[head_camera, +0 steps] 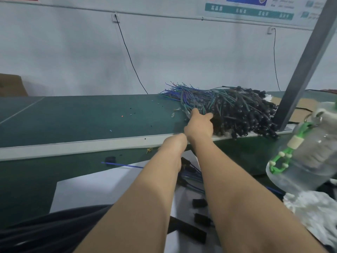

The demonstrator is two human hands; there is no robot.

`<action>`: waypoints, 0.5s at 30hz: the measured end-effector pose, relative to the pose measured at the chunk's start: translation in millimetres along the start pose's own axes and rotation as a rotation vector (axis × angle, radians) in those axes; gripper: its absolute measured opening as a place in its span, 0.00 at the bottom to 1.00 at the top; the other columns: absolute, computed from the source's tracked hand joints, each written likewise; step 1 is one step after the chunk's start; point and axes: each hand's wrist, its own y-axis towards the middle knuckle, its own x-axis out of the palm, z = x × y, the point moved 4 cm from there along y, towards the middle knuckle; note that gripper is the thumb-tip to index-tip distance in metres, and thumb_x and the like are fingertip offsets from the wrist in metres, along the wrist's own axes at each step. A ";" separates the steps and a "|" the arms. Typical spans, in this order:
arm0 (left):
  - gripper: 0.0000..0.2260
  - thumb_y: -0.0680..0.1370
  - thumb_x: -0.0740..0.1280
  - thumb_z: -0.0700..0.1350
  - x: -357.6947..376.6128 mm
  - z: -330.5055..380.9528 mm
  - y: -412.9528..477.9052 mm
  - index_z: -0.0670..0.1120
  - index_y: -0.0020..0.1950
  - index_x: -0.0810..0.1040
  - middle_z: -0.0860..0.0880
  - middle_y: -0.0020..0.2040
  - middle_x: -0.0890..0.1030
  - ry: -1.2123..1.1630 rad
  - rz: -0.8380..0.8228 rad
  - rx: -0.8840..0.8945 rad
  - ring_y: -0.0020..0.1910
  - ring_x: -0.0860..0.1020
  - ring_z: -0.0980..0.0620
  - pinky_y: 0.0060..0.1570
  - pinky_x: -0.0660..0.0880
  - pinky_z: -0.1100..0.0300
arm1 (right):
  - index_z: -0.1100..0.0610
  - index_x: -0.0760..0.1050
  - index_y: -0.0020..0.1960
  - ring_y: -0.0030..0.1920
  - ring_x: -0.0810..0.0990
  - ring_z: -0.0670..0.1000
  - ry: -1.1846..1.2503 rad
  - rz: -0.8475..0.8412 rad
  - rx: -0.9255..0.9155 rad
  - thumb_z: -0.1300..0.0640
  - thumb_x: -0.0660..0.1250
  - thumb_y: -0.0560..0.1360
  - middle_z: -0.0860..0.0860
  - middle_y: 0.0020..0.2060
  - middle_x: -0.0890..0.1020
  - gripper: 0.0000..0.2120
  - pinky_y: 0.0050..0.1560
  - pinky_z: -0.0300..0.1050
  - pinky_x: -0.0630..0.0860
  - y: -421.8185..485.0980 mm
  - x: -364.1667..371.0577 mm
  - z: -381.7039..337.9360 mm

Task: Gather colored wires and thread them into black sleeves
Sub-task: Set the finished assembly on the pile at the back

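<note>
A large pile of colored wires [191,95] with black sleeved ends [246,114] lies on the raised green bench [82,115] at the right. My right hand [198,125] reaches into the pile's near left side, thumb and forefinger spread straight on the wires and the other fingers hidden among them. My left hand [173,150] hangs just below the bench's white front edge, knuckles toward me and fingers curled under. A small bundle of blue wires with black sleeves [191,172] comes out from beneath it. Loose black sleeves [199,202] lie on white paper.
A clear water bottle with a green strap [300,157] stands close on the right, beside a slanted grey metal post [306,57]. White paper [102,189] covers the lower table; black cables [45,229] lie at the bottom left. Small wire scraps dot the bench.
</note>
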 end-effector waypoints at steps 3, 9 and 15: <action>0.11 0.82 0.56 0.43 -6.8 -4.3 14.6 0.43 0.40 0.67 0.48 0.35 0.64 -0.072 -0.006 0.002 0.41 0.69 0.49 0.43 0.67 0.59 | 0.56 0.68 0.62 0.40 0.74 0.58 0.095 -0.043 -0.002 0.66 0.65 0.74 0.62 0.63 0.64 0.18 0.48 0.48 0.73 -13.6 -10.9 -8.9; 0.12 0.81 0.57 0.50 -30.9 1.4 -3.0 0.43 0.44 0.71 0.46 0.38 0.74 -0.216 0.035 -0.043 0.29 0.73 0.49 0.25 0.67 0.63 | 0.53 0.69 0.60 0.41 0.73 0.57 0.082 -0.205 -0.113 0.62 0.66 0.75 0.60 0.61 0.66 0.16 0.49 0.45 0.70 -69.5 -46.1 -29.1; 0.23 0.78 0.60 0.59 -55.8 1.1 -18.7 0.40 0.39 0.77 0.44 0.25 0.79 -0.257 -0.081 -0.118 0.19 0.76 0.51 0.18 0.70 0.66 | 0.53 0.69 0.62 0.51 0.76 0.58 -0.171 -0.519 -0.451 0.58 0.65 0.74 0.59 0.56 0.76 0.17 0.49 0.45 0.71 -150.7 -72.7 -57.1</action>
